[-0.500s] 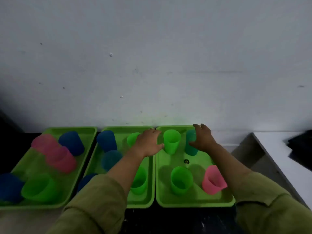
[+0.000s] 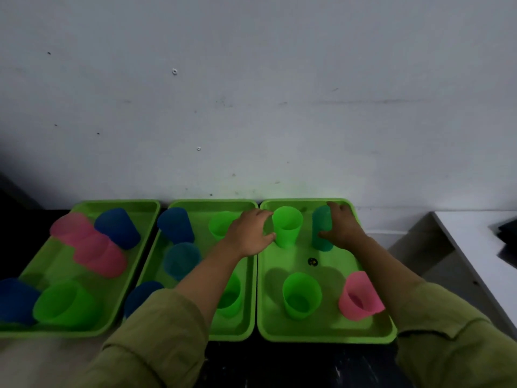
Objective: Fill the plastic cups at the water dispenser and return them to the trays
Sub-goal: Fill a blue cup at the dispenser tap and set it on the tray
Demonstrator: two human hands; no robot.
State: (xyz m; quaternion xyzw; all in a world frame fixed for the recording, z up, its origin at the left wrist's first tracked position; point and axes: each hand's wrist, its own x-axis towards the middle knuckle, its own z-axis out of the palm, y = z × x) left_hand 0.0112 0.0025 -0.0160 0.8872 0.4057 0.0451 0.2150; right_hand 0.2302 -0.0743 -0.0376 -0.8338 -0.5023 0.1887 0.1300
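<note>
Dim room: pale wall (image 2: 251, 93) fills the upper frame, w/ a dark counter (image 2: 293, 365) below and a white surface (image 2: 475, 247) off to the right. Three green trays sit side by side against the wall: left tray (image 2: 117, 203), middle tray (image 2: 212, 202), right tray (image 2: 321, 338), each w/ cups in blue, pink, green etc. No water dispenser in view. Both arms, in olive sleeves, reach to the rear of the right tray. The right hand (image 2: 342, 226) is wrapped round the teal cup (image 2: 321, 236) at rear right, fingers behind it, thumb across the front, i.e. holding it. The left hand (image 2: 247, 233) sits at the left side of the light green cup (image 2: 286, 228) at rear left, thumb and a fingertip touching its wall, fingers partly curled; whether that grip has closed can't be told. Both cups stand upright on the tray floor, near each other, not touching. Nearer the person on the same tray: a green cup (image 2: 300, 295) and a pink cup (image 2: 359, 295), plus a small black mark (image 2: 312, 261) between the rows. Step in hand, prob.: lifting two cups to take for filling; light is too low to tell if any hold water. To do it well: get the left fingers fully round the cup before lifting, grip mid-wall, not the rim, squeeze lightly since thin plastic likely flexes, lift both straight up to clear the tray rim, and keep elbows high so the sleeves don't knock the front cups.
</note>
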